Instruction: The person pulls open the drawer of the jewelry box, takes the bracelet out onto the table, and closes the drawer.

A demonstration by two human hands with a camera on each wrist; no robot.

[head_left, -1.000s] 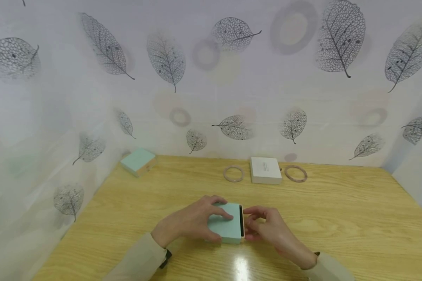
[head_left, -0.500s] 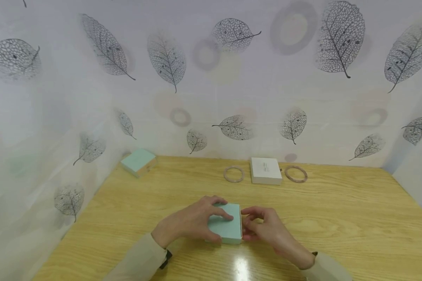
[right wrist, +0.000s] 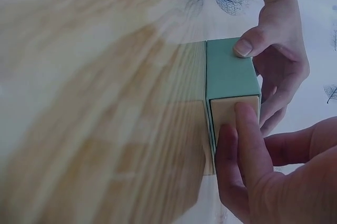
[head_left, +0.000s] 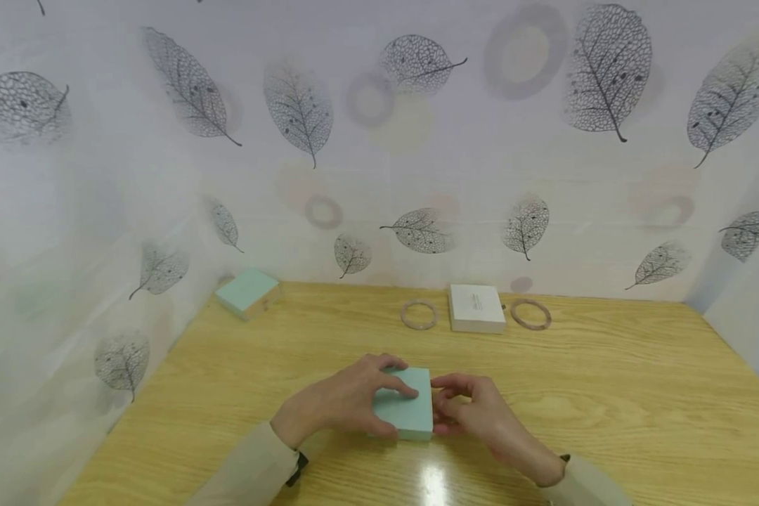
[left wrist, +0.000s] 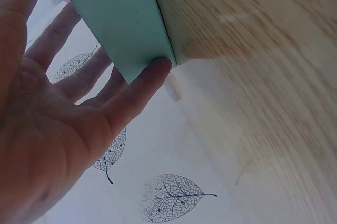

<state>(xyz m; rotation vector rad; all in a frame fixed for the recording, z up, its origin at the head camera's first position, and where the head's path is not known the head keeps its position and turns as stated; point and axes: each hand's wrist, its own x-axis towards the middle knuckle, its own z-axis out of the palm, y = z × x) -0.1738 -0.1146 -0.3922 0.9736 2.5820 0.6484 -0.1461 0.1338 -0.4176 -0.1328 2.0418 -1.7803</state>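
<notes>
A mint-green drawer box [head_left: 411, 416] lies flat on the table in front of the person. My left hand [head_left: 351, 399] grips it from the left, thumb on the near side, index finger resting on the lid. In the left wrist view the thumb presses the green side wall. At the box's right end is my right hand [head_left: 481, 409], its bent fingertips against that end. The right wrist view shows them touching the beige end of the drawer [right wrist: 224, 109], which sits flush inside the green sleeve. Whatever is inside the box is hidden.
A second mint-green box [head_left: 249, 289] stands at the table's back left corner. Towards the back, a white box [head_left: 477, 303] with small print lies between a pale bangle [head_left: 419, 327] and a darker pinkish bangle [head_left: 531, 327]. A leaf-patterned sheet [head_left: 379, 169] hangs behind the table.
The drawer, which stuck out a little on the right with a dark gap showing, has slid left into the sleeve. My right hand moved left with it; my left hand stayed.
</notes>
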